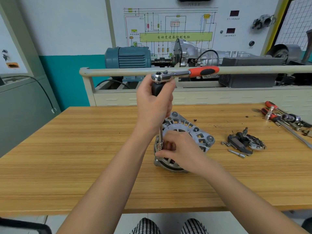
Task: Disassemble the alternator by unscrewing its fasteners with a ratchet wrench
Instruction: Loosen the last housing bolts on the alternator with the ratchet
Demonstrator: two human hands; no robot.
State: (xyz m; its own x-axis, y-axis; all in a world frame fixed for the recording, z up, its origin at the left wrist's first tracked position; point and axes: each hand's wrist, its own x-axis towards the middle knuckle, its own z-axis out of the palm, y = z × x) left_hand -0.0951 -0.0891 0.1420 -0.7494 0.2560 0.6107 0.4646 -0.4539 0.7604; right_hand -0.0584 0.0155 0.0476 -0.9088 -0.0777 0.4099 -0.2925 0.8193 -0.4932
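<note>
The fastener itself is hiding under the right hand (181, 147), so no telling how far out it is. That hand is curling its fingers around the lower end of the extension bar (161, 137) and resting on the alternator (187, 130), which is sitting mid-counter (84, 157). The left hand (154, 105) is wrapping tight around the black handle just under the ratchet wrench (185, 74) head, well above the alternator, orange handle sticking out right.
</note>
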